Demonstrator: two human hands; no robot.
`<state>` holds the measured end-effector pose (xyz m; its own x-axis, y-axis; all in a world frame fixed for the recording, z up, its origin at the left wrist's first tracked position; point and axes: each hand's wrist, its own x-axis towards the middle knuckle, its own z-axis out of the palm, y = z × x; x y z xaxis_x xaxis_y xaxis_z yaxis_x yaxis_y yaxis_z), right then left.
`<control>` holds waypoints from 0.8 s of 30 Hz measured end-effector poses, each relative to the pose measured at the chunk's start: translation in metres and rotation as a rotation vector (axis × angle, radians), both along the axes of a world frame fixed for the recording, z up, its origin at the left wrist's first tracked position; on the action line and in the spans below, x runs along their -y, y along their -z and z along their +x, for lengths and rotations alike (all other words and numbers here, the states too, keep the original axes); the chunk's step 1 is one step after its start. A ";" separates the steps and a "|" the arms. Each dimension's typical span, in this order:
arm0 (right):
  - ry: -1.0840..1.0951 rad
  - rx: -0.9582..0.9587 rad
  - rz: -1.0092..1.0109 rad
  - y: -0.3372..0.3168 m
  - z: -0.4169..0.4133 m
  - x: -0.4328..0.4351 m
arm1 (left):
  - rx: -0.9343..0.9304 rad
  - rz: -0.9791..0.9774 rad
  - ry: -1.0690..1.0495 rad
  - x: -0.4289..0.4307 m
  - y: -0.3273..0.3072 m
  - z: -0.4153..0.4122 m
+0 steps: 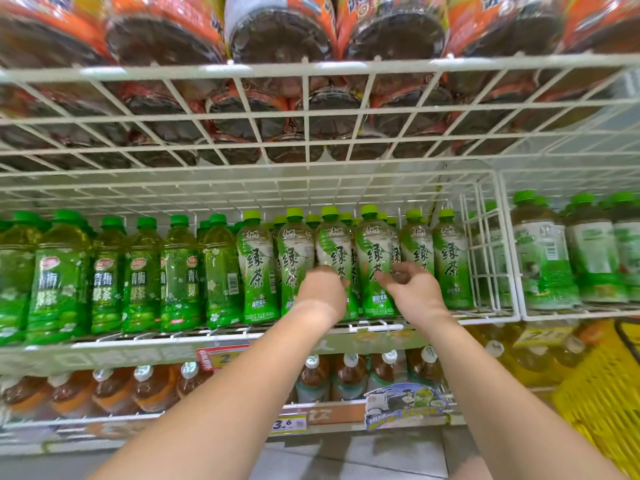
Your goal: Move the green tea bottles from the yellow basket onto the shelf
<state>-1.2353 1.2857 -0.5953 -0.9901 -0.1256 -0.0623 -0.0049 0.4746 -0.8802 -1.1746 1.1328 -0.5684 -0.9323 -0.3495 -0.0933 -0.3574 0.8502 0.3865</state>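
Note:
Several green tea bottles (258, 265) with light green caps stand in a row on the middle wire shelf (221, 336). My left hand (320, 294) is wrapped around the lower half of one green tea bottle (330, 244) in the middle of that row. My right hand (414, 289) is just to its right, fingers loosely curled, with the thumb and fingertips touching the label of the neighbouring bottle (374, 251) without gripping it. The yellow basket (595, 393) is at the lower right, partly cut off by the frame edge; its contents are not visible.
Darker green plum tea bottles (104, 271) fill the shelf's left part. A white wire divider (485, 258) separates other green bottles (543, 258) at right. A wire shelf with large orange-labelled bottles (277, 36) hangs close overhead. Brown tea bottles (349, 375) stand on the shelf below.

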 end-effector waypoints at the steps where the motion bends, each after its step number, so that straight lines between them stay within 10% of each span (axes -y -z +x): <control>1: 0.000 -0.004 0.010 0.000 0.000 0.001 | 0.016 0.034 0.005 -0.002 0.001 0.002; 6: -0.026 -0.045 0.087 -0.002 0.007 0.001 | -0.114 0.223 -0.113 -0.010 0.011 0.023; 24: -0.201 -0.344 0.701 0.029 0.052 -0.015 | -0.283 -0.511 0.338 0.026 0.052 0.061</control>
<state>-1.1834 1.3002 -0.6245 -0.9308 -0.3479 0.1122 -0.3654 0.8772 -0.3115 -1.1132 1.1073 -0.6206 -0.9622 0.0310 0.2705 0.0168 0.9984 -0.0546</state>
